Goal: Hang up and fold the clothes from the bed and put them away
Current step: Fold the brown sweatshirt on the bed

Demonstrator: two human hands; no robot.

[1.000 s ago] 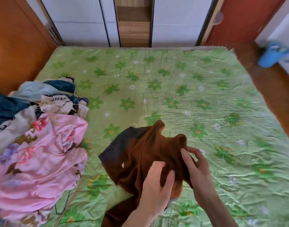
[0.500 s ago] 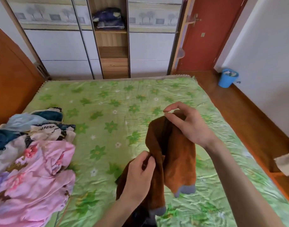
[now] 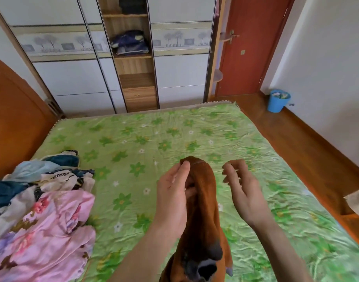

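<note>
A brown garment [image 3: 203, 202] with grey cuffs hangs in the air over the green flowered bed [image 3: 154, 139]. My left hand [image 3: 174, 196] pinches it near its top between thumb and fingers. Just right of the garment hovers my right hand [image 3: 241, 192], fingers loosely curled and holding nothing. A pile of clothes [image 3: 40, 216], pink flowered on top with blue and white pieces behind, lies at the bed's left side.
A wardrobe [image 3: 73, 78] with white sliding doors and an open middle shelf column holding folded dark clothes [image 3: 130, 43] stands beyond the bed. A wooden headboard [image 3: 14, 119] is at left. A red door [image 3: 254, 47], a blue bin [image 3: 278, 100] and wooden floor lie right.
The garment has been lifted off the bed and now hangs from my left hand. My right hand has let go of it and moved off to the right.
</note>
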